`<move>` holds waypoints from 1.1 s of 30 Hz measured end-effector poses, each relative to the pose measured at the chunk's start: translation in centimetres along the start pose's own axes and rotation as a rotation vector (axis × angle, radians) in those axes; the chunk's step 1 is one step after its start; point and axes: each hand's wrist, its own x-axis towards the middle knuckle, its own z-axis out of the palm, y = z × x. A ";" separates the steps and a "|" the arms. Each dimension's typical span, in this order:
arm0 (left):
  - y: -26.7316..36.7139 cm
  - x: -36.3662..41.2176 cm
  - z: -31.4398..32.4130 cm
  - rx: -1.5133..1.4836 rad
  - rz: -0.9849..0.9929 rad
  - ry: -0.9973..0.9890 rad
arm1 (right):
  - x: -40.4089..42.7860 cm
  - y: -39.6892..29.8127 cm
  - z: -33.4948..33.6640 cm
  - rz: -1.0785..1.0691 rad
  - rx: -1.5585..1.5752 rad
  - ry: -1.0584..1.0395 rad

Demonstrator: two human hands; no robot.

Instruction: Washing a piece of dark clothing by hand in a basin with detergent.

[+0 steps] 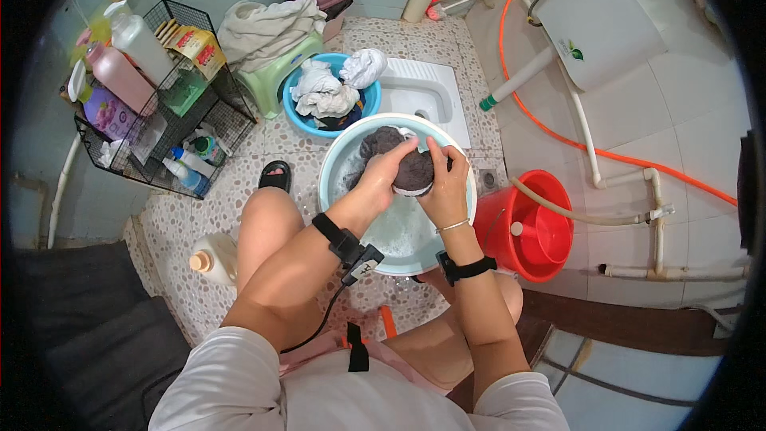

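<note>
A wet dark grey-brown cloth (414, 171) with a white edge is held between both hands above a pale blue basin (326, 203) of sudsy water. My left hand (380, 179) grips it from the left, its thumb along the top. On the right side, my right hand (446, 185) has its fingers bent against the same cloth. More dark cloth (380, 141) bunches just beyond my left hand, over the basin; whether it is the same piece I cannot tell. The palms and the cloth's underside are hidden.
A blue basin (289, 109) of white and dark laundry stands beyond, beside a squat toilet (447, 87). Right is a red bucket (494, 233) with a hose (574, 214). A wire rack (230, 123) of bottles and a capped jug (218, 258) are left.
</note>
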 end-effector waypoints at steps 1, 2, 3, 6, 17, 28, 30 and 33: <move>0.2 -0.6 0.6 0.044 0.032 0.038 | 0.0 -0.3 -0.2 0.011 0.016 -0.014; -0.1 -0.3 0.3 0.042 0.032 0.042 | 0.2 -0.7 -0.5 0.010 0.018 -0.018; -0.3 -0.1 -0.1 0.027 0.088 0.038 | 0.5 -1.2 -0.9 -0.012 -0.002 -0.039; -1.4 0.3 -0.7 0.064 0.231 0.099 | 0.4 -1.0 0.0 0.077 0.134 -0.105; -1.2 1.2 -1.5 0.797 0.462 0.174 | -1.7 0.0 1.7 0.505 0.649 -0.567; -1.2 -0.5 -2.4 1.129 0.410 -0.201 | -4.0 0.0 1.2 0.658 1.051 -0.919; -1.4 -0.4 -2.2 1.134 0.407 -0.223 | -3.9 0.2 1.2 0.672 1.096 -0.904; -1.5 -0.8 -1.2 0.827 0.363 -0.097 | -2.7 0.5 0.3 0.720 1.134 -0.893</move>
